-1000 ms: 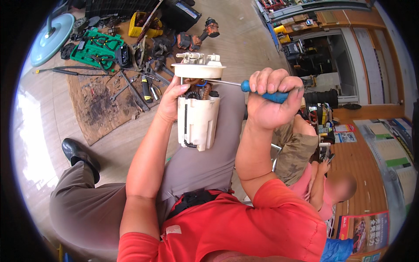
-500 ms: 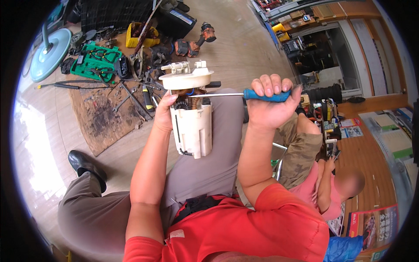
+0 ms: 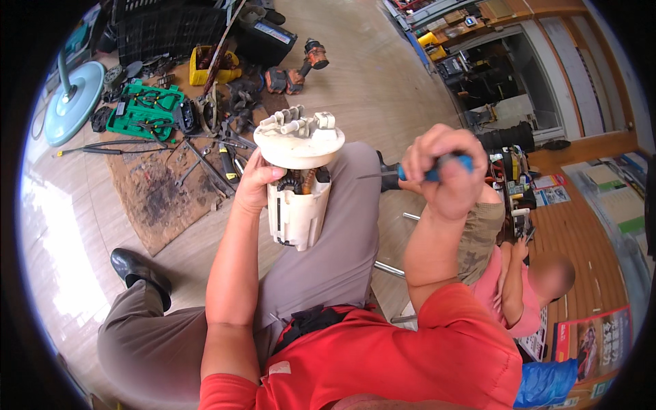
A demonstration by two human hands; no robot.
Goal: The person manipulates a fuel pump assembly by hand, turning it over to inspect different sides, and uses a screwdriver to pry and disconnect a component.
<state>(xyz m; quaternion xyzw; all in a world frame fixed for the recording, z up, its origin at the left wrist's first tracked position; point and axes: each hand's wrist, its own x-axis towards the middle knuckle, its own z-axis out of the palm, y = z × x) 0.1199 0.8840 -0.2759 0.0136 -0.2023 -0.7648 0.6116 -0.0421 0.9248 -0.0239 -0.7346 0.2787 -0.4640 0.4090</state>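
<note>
A white plastic fuel pump module (image 3: 298, 212) stands upright above my thigh, its round flange cap (image 3: 301, 152) tilted toward me. Dark corrugated hose and a copper-brown part show in the gap under the cap. My left hand (image 3: 256, 183) grips the module from its left side, thumb just below the cap. Off to the right, my right hand (image 3: 447, 167) is closed around the blue handle of a screwdriver (image 3: 432, 172). The screwdriver's thin metal shaft points left toward the module, its tip apart from it.
On the floor ahead lies stained cardboard (image 3: 164, 212) with wrenches and pliers. Beyond are a green tool case (image 3: 143, 113), a yellow bin (image 3: 213, 67), a black battery (image 3: 266, 41) and an orange cordless drill (image 3: 301, 72). Another person (image 3: 533, 287) sits at the right.
The screwdriver has come out from under the cap and moved right with my right hand, which has turned. The module has tipped, showing more of the cap's top.
</note>
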